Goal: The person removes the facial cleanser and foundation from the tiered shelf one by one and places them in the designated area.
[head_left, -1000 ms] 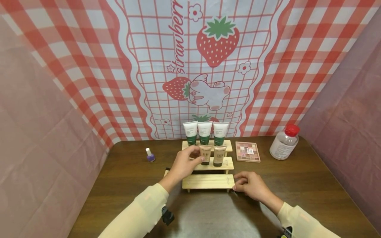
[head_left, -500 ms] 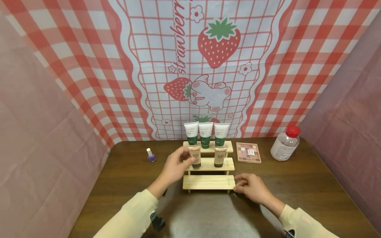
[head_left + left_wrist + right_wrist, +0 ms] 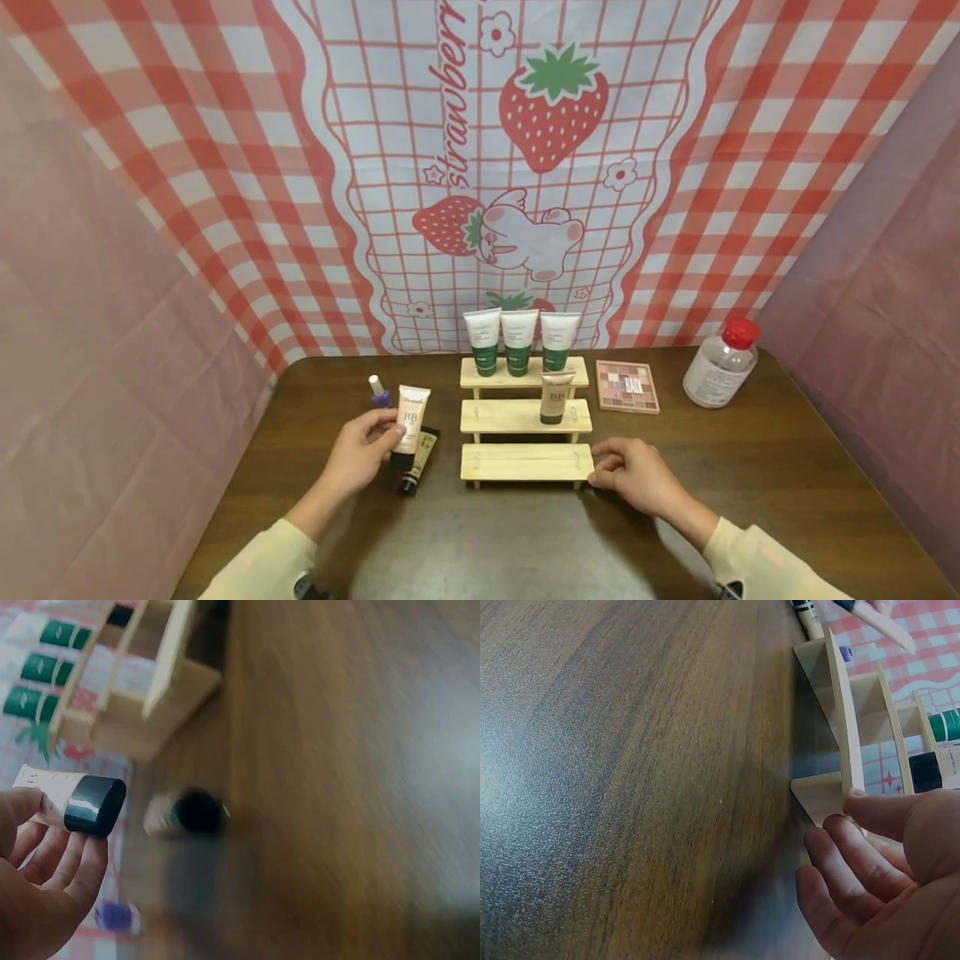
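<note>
My left hand (image 3: 362, 447) pinches a beige BB cream tube (image 3: 412, 414) with a black cap, held cap down left of the wooden three-step stand (image 3: 517, 462). In the left wrist view, the thumb and fingers lie on either side of the tube (image 3: 60, 791). Below it, a gold tube (image 3: 423, 461) with a black cap lies on the table. My right hand (image 3: 637, 473) holds the right end of the bottom step; in the right wrist view its thumb touches the plank edge (image 3: 849, 750). Another BB cream tube (image 3: 556, 398) stands on the middle step.
Three white-and-green tubes (image 3: 518, 340) stand on the top step. A purple nail polish bottle (image 3: 381, 395) is behind the left hand. Right of the stand lie an eyeshadow palette (image 3: 627, 387) and a clear bottle with a red cap (image 3: 722, 367). A strawberry-print cloth (image 3: 552, 108) hangs behind.
My left hand has lifted the left BB cream tube off the middle step and carried it left, over the gold tube. The right hand stays at the stand's end.
</note>
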Available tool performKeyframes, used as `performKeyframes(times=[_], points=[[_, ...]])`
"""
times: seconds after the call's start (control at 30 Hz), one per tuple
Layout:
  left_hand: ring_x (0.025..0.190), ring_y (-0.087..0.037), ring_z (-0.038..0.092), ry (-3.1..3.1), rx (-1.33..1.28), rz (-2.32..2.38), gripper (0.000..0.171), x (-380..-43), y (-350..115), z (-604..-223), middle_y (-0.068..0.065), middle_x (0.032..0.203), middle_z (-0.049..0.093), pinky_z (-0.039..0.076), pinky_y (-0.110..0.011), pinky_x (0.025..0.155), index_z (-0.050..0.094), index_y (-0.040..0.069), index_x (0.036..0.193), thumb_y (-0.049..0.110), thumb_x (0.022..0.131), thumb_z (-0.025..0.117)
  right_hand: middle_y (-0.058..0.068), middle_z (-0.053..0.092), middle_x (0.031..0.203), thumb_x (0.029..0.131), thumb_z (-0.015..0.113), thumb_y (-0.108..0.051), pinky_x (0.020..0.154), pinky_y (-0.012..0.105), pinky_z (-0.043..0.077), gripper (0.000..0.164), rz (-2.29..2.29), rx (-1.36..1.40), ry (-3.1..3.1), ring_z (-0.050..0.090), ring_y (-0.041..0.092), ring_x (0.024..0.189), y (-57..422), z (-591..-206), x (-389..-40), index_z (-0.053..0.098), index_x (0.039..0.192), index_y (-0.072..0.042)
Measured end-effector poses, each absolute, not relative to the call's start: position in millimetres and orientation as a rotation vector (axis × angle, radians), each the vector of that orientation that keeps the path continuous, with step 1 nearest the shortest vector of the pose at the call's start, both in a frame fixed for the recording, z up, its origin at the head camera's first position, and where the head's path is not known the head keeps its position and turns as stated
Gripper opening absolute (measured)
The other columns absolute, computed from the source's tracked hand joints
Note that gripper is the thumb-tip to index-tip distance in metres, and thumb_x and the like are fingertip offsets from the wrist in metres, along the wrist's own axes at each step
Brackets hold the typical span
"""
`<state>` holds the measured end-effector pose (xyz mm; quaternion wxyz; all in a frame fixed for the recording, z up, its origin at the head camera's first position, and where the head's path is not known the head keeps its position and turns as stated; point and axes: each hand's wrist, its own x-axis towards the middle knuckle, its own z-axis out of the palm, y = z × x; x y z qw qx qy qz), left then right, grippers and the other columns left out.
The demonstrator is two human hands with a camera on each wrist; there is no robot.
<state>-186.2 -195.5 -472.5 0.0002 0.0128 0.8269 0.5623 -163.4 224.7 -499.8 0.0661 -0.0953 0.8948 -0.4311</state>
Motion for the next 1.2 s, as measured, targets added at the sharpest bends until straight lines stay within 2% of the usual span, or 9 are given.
performKeyframes(times=[0.23,0.47,0.87,1.2], points=[[0.081,-0.013,0.067,2.603,-0.094,1.726,0.032,-180,-224,-483,-0.020,0.104,0.073,0.058,-0.029,0.064,0.066,-0.003,0.127,0.006,0.097,0.070,0.001,0.077,0.082,0.080,0.085,-0.012,0.066,0.023,0.049,0.036,-1.293,-0.326,2.706,0.067,0.008,0.074,225,-498,-164,0.071,0.110,0.003],[0.079,-0.020,0.066,2.592,-0.170,1.636,0.033,-178,-234,-491,-0.019,0.102,0.074,0.054,-0.029,0.059,0.066,-0.004,0.128,0.008,0.097,0.069,0.001,0.077,0.081,0.079,0.085,-0.010,0.067,0.023,0.050,0.036,-1.285,-0.316,2.703,0.067,0.009,0.074,225,-497,-163,0.071,0.110,0.003],[0.077,-0.019,0.066,2.596,-0.131,1.543,0.034,-178,-236,-502,-0.017,0.101,0.075,0.055,-0.033,0.057,0.067,-0.003,0.127,0.009,0.095,0.071,0.002,0.077,0.082,0.080,0.085,-0.010,0.067,0.023,0.050,0.037,-1.292,-0.317,2.690,0.068,0.010,0.074,225,-496,-163,0.071,0.111,0.004],[0.073,-0.019,0.064,2.636,-0.145,1.489,0.030,-179,-237,-508,-0.015,0.095,0.074,0.054,-0.030,0.054,0.069,-0.004,0.123,0.005,0.094,0.070,0.000,0.077,0.082,0.080,0.085,-0.011,0.069,0.023,0.050,0.036,-1.273,-0.295,2.703,0.069,0.008,0.075,224,-497,-164,0.072,0.110,0.002]])
